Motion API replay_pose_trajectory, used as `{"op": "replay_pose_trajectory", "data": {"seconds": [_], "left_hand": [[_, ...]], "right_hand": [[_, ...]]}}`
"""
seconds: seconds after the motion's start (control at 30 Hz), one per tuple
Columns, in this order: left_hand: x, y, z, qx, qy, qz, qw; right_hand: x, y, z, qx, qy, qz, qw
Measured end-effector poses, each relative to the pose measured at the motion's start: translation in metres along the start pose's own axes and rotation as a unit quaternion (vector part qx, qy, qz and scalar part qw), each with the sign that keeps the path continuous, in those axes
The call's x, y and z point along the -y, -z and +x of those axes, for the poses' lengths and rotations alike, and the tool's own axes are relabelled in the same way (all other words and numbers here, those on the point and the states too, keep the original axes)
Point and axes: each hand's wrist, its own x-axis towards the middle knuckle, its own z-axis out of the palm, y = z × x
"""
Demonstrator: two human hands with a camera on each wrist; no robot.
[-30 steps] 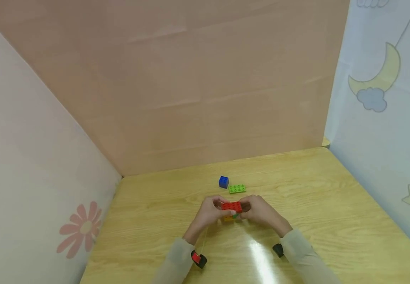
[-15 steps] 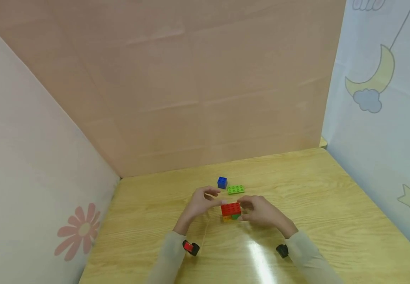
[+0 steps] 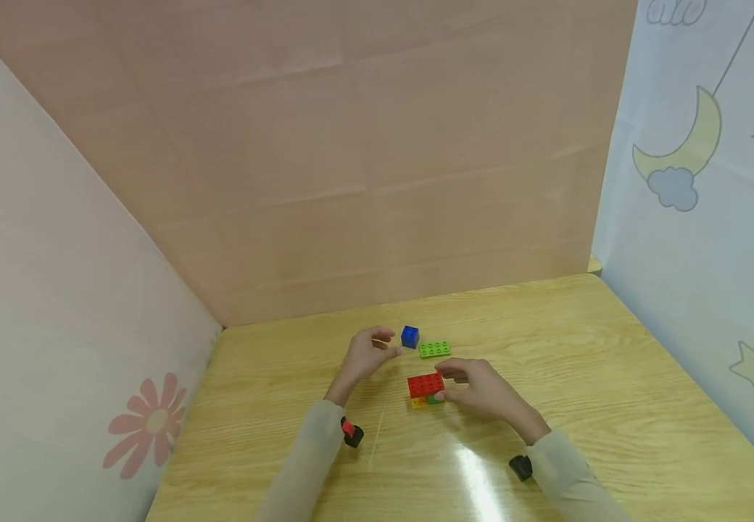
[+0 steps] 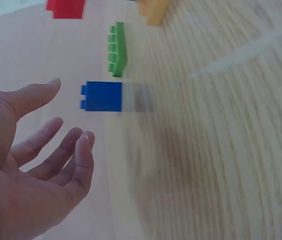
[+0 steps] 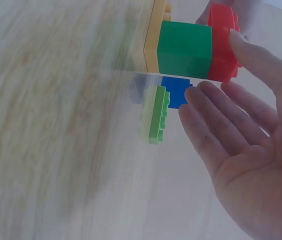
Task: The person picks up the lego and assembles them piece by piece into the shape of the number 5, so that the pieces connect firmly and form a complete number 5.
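Observation:
A small stack of toy building bricks stands on the table, with a red brick [image 3: 425,385] on top, a green brick [image 5: 185,49] under it and a yellow plate [image 5: 153,40] at the bottom. My right hand [image 3: 481,390] is at the stack's right end, fingers loosely extended; its thumb overlaps the red brick, and whether it touches is unclear. Farther back, my left hand [image 3: 365,354] is just left of a blue brick [image 3: 410,336]. Its thumb and fingers are apart, with nothing between them in the left wrist view [image 4: 46,150].
A light green plate [image 3: 434,349] lies flat beside the blue brick, behind the stack. The wooden table [image 3: 272,377] is bounded by a brown back panel [image 3: 351,181] and by a wall on each side. Black wrist devices [image 3: 353,433] sit at the cuffs.
My left hand has let go of the stack and moved left and back toward the blue brick. The right hand's fingers have loosened slightly and stay beside the stack.

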Motion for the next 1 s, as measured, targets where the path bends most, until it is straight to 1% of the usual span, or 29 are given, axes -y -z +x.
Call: {"op": "replay_pose_trajectory", "data": {"seconds": [0.2, 0.37, 0.53, 0.67, 0.9, 1.0], "left_hand": [[0.009, -0.007, 0.016, -0.005, -0.004, 0.012, 0.9999], [0.016, -0.010, 0.023, -0.013, -0.004, 0.010, 0.9999], [0.025, -0.015, 0.028, -0.026, -0.002, 0.006, 0.9996], [0.029, -0.020, 0.033, -0.036, -0.010, 0.001, 0.9993], [0.027, -0.026, 0.039, -0.017, -0.027, -0.035, 0.9989], [0.026, -0.028, 0.041, -0.008, -0.033, -0.033, 0.9989]], "right_hand": [[0.001, 0.002, 0.000, -0.007, 0.006, -0.009, 0.9999], [0.001, -0.002, 0.001, -0.006, 0.004, -0.010, 0.9999], [-0.001, -0.006, 0.002, -0.019, -0.020, -0.009, 0.9996], [0.001, -0.006, 0.004, -0.023, -0.043, 0.001, 0.9988], [0.009, 0.001, 0.008, -0.007, -0.069, 0.010, 0.9975], [0.011, 0.003, 0.010, -0.001, -0.079, 0.015, 0.9968]]}}
